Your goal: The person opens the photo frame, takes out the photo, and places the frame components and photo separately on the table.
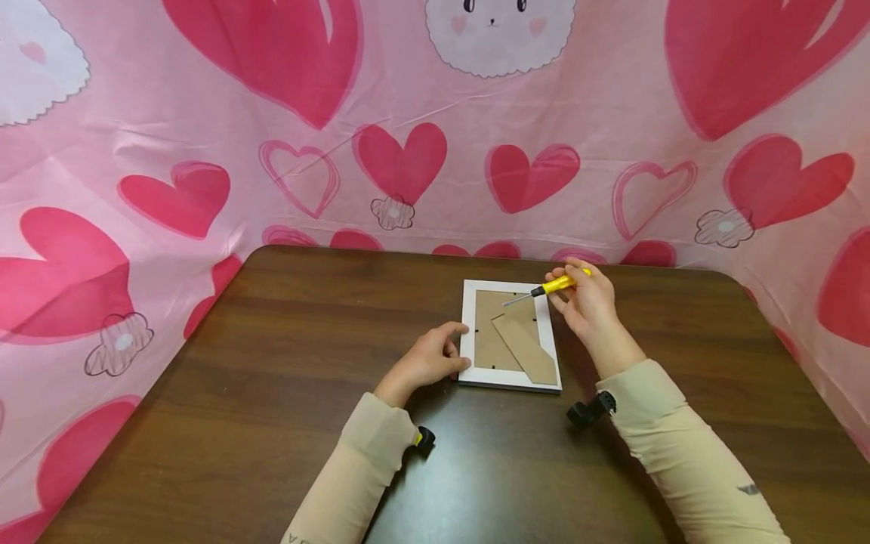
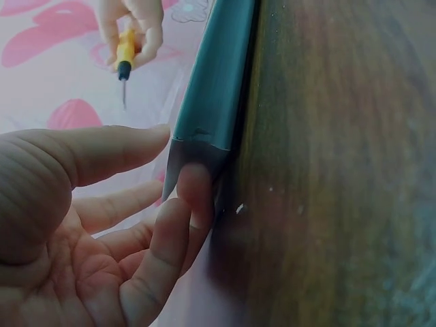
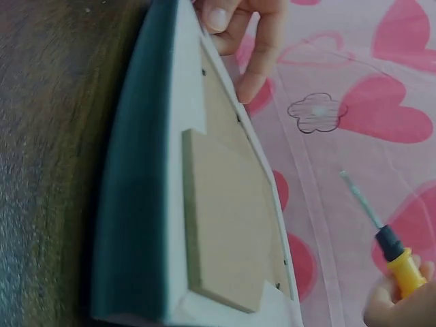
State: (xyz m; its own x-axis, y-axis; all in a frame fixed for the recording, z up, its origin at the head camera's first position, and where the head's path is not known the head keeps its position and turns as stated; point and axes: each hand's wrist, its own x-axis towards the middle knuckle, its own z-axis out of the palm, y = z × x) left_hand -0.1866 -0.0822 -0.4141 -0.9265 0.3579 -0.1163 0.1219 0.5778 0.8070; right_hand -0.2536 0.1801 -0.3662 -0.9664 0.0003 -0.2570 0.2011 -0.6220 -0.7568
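A white picture frame point(image 1: 511, 376) lies face down on the table, its brown backing board point(image 1: 503, 347) upward. Set at a slant on the backing is a stand leg point(image 3: 228, 225), and small dark tabs sit along the inner edges. My left hand point(image 1: 430, 357) holds the frame's left edge, the thumb on top and curled fingers against the side point(image 2: 197, 153). Above the frame's far right corner, my right hand point(image 1: 587, 302) grips a screwdriver point(image 1: 559, 284) by its yellow handle. The metal shaft points left over the backing, apart from it in the right wrist view.
The dark wooden table point(image 1: 306, 317) spreads around the frame. A pink cloth point(image 1: 462, 98) printed with hearts hangs behind and beside it. Black wrist mounts sit at the left cuff point(image 1: 381, 431) and the right cuff point(image 1: 646, 397).
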